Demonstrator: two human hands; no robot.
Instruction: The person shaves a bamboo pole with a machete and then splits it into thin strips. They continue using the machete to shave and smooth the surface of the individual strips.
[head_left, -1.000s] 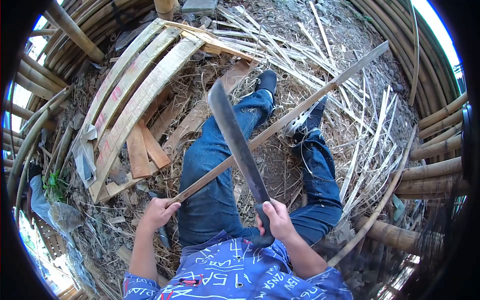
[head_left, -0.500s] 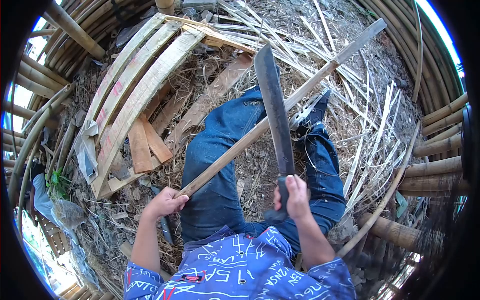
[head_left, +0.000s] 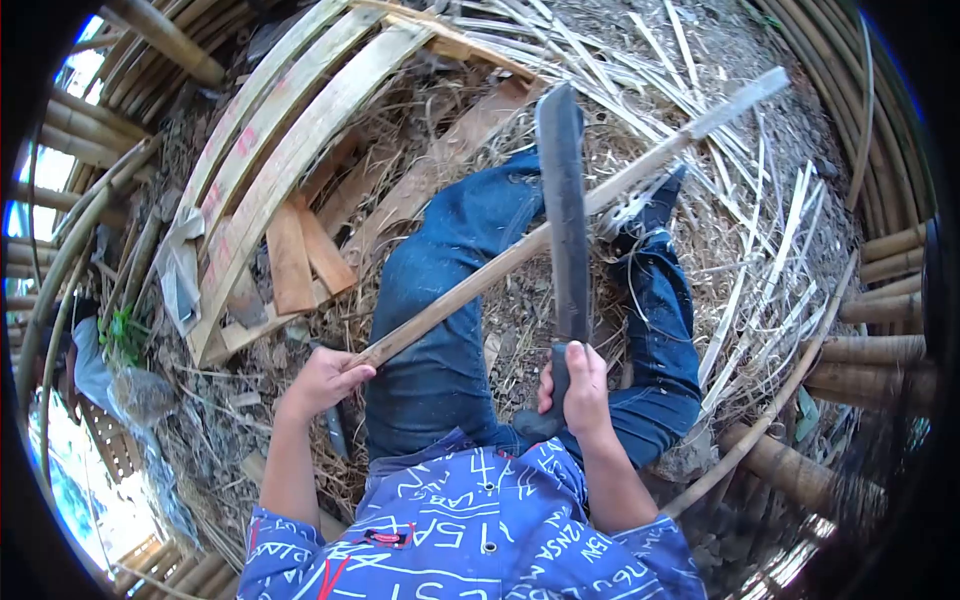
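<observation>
My left hand (head_left: 328, 380) is closed around the lower end of a long wooden stick (head_left: 465, 296). The stick slants up to the right across my thigh, and its far end looks paler and greyer. In my right hand (head_left: 582, 390) is a machete (head_left: 566, 215), gripped by its dark handle. Its broad dark blade points away from me and overlaps the middle of the stick in this view. My legs in blue jeans (head_left: 425, 300) are bent on either side, below the stick.
A slatted wooden pallet piece (head_left: 262, 205) lies at the upper left, with short brown boards (head_left: 290, 265) beside it. Pale split strips (head_left: 745, 290) and shavings litter the ground to the right. Bamboo poles (head_left: 875, 345) form walls on both sides. Another dark tool (head_left: 337, 430) lies by my left hip.
The view has shifted, so the surroundings sit lower and further right. The machete blade has turned more upright. Both hands keep their holds.
</observation>
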